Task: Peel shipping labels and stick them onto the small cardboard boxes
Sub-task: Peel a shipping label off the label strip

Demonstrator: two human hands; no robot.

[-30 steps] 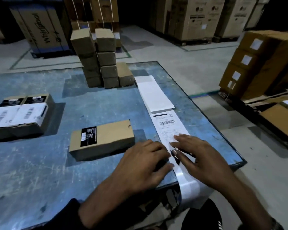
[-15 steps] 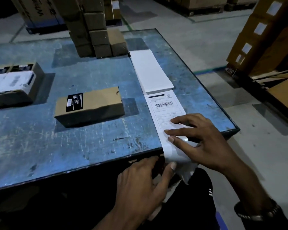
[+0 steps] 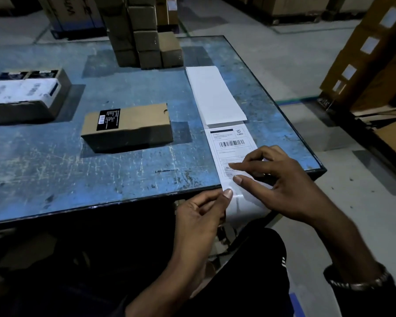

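Observation:
A strip of shipping labels runs along the right side of the blue table, its printed label [image 3: 230, 146] with a barcode lying near the front edge. The glossy backing [image 3: 245, 207] hangs over the edge. My left hand [image 3: 204, 216] pinches the backing's left side just below the table edge. My right hand [image 3: 279, 181] rests on the lower part of the printed label, thumb and forefinger at its near edge. A small cardboard box [image 3: 130, 126] with a black sticker lies to the left of the strip, apart from both hands.
A folded stack of blank labels [image 3: 215, 94] lies behind the printed one. Labelled boxes [image 3: 25, 97] sit at the table's left, and a pile of small boxes [image 3: 144, 35] at the back. Large cartons [image 3: 373, 53] stand on a pallet to the right. The table's front edge [image 3: 124, 202] is close to my body.
My left hand has come off the tabletop to the hanging backing below the edge and now pinches it. My right hand stays on the label, its fingers more curled.

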